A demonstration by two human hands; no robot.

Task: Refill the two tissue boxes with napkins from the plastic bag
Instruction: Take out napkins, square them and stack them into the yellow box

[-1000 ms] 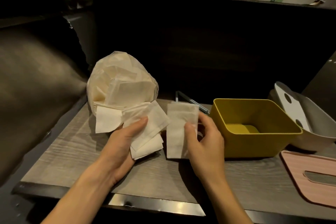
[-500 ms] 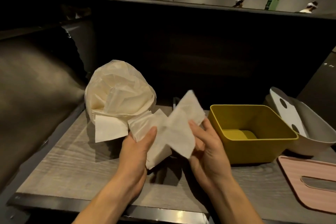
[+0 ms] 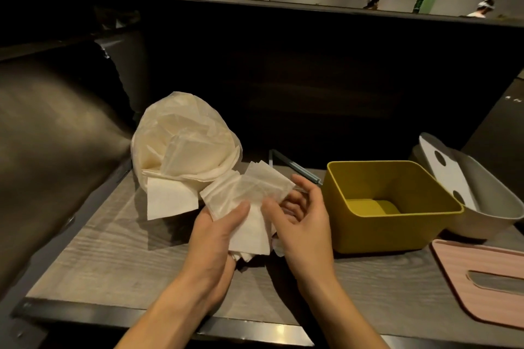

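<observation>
Both hands, left hand [image 3: 218, 232] and right hand [image 3: 300, 224], pinch the napkins [image 3: 249, 195] together to stack them for the open yellow box [image 3: 397, 235].

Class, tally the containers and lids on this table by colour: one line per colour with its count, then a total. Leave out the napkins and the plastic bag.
Yellow: 1, the open box
Grey: 1, the second box, with a white insert leaning in it
Pink: 1, the slotted lid
Total: 3
</observation>
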